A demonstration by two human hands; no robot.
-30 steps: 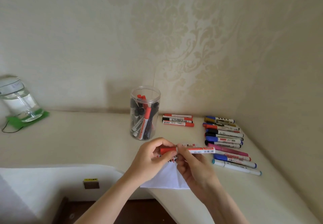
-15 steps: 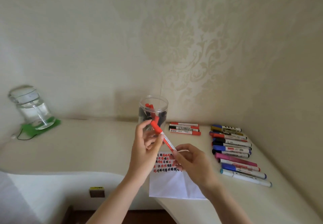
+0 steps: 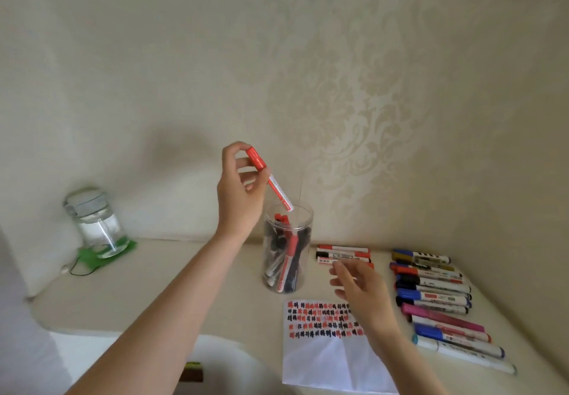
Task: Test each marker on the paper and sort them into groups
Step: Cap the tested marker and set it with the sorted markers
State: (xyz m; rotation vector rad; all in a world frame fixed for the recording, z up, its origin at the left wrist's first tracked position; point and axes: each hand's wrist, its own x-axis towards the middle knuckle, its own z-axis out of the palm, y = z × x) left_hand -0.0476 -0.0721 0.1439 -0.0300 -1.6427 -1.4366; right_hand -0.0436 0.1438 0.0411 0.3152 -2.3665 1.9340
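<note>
My left hand (image 3: 238, 191) holds a red-capped marker (image 3: 268, 178) tilted, cap end up, its lower end just over the mouth of a clear plastic jar (image 3: 303, 268) with several red and black markers inside. My right hand (image 3: 361, 294) hovers open over the top right of the white paper (image 3: 320, 360), which carries rows of red and black test marks. A small group of red markers (image 3: 343, 254) lies behind that hand. To the right lies a row of several mixed-colour markers (image 3: 437, 297).
A glass water jar (image 3: 94, 225) stands on a green mat (image 3: 106, 254) at the back left, with a thin cable beside it. Walls close the corner behind and to the right. The counter's front edge curves inward at the lower left.
My left hand has raised the red marker from above the paper to over the jar's mouth. My right hand let go of it and opened over the paper.
</note>
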